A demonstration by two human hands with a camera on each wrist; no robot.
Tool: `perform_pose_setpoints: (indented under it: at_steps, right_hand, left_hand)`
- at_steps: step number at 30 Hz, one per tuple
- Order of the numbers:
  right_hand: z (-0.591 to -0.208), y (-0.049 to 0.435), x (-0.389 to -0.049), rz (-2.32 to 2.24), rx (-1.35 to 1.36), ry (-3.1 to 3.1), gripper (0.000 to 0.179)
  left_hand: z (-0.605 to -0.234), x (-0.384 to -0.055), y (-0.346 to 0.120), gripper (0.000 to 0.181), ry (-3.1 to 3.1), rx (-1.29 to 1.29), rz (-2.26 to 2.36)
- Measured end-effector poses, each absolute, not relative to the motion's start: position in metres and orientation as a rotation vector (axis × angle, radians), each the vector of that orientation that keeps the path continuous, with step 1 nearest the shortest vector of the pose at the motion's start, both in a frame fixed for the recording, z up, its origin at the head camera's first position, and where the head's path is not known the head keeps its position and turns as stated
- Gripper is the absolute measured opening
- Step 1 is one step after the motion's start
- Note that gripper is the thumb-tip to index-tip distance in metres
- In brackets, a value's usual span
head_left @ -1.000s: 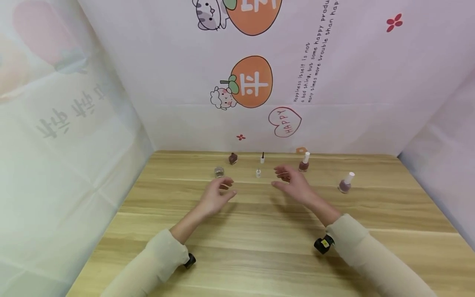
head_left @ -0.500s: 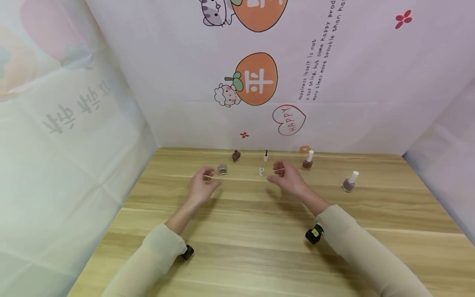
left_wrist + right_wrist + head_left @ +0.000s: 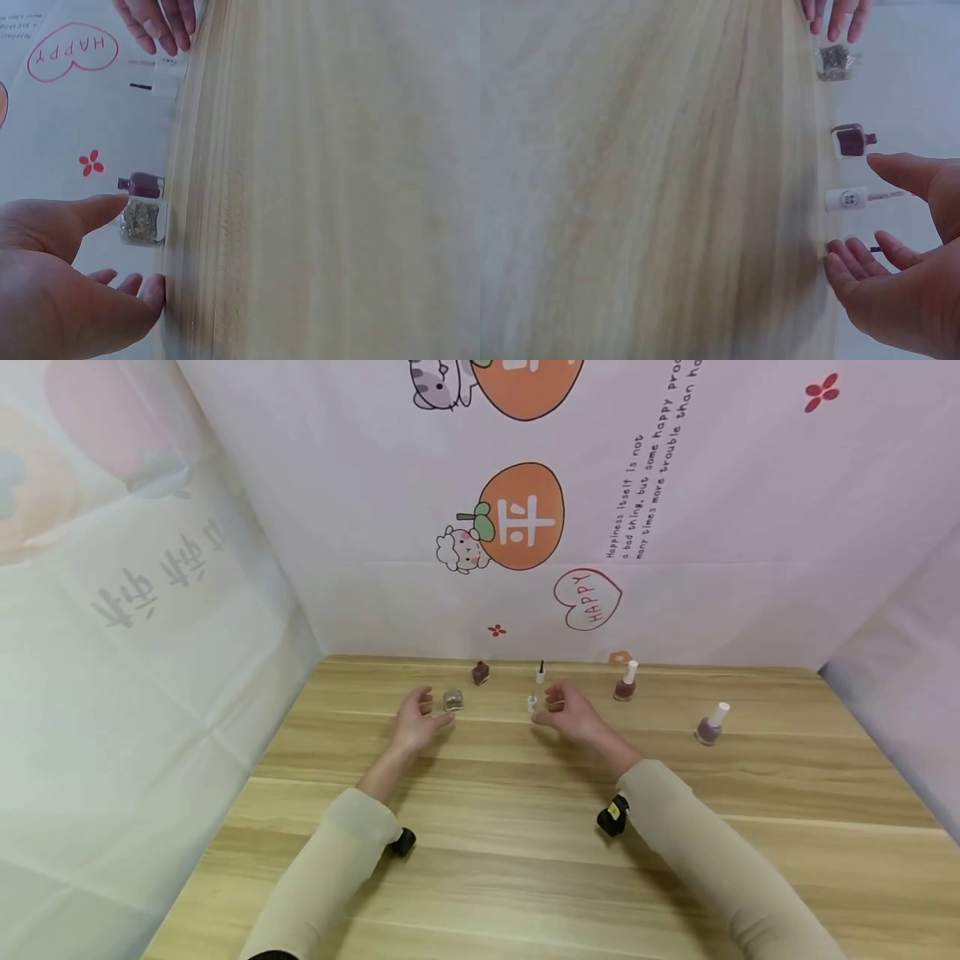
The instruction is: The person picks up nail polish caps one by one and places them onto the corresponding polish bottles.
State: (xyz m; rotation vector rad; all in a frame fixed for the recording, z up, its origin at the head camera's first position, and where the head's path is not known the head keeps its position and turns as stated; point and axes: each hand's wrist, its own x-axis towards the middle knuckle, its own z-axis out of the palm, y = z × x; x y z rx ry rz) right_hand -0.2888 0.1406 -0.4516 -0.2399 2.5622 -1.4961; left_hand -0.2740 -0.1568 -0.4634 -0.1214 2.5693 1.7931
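My left hand is spread around a clear glitter nail polish bottle without its cap, thumb and fingers on either side and apart from it. My right hand holds nothing; its thumb and fingers part beside a white nail polish cap that stands with its brush up. In the right wrist view that white cap shows between thumb and fingers. Just behind stands another white cap with a dark brush pointing up. A capless dark red nail polish bottle stands behind the glitter one.
Two capped nail polish bottles stand on the right: a reddish-brown one near the back and a mauve one farther right. The wooden table ends at a printed cloth backdrop, with cloth also on both sides.
My left hand has moved left and forward, to beside the glitter bottle. The right hand has shifted left, closer to the white cap. The view has tilted slightly; the bottles and caps stay in place.
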Motion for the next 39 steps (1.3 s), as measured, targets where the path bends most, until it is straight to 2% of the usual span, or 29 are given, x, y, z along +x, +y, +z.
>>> perform_pose_setpoints:
  at_steps: [13, 29, 39]
  right_hand:
    - [-0.465, 0.132, -0.304, -1.641, -0.137, 2.476, 0.044]
    - [-0.463, 0.130, -0.311, -1.613, -0.055, 2.430, 0.044]
    - [-0.463, 0.129, -0.309, -1.630, -0.043, 2.480, 0.035]
  left_hand:
    - [-0.480, -0.298, -0.147, 0.059, 2.551, -0.153, 1.817]
    - [-0.475, -0.303, -0.143, 0.045, 2.601, -0.156, 1.769]
    - [-0.475, -0.303, -0.144, 0.036, 2.588, -0.126, 1.792]
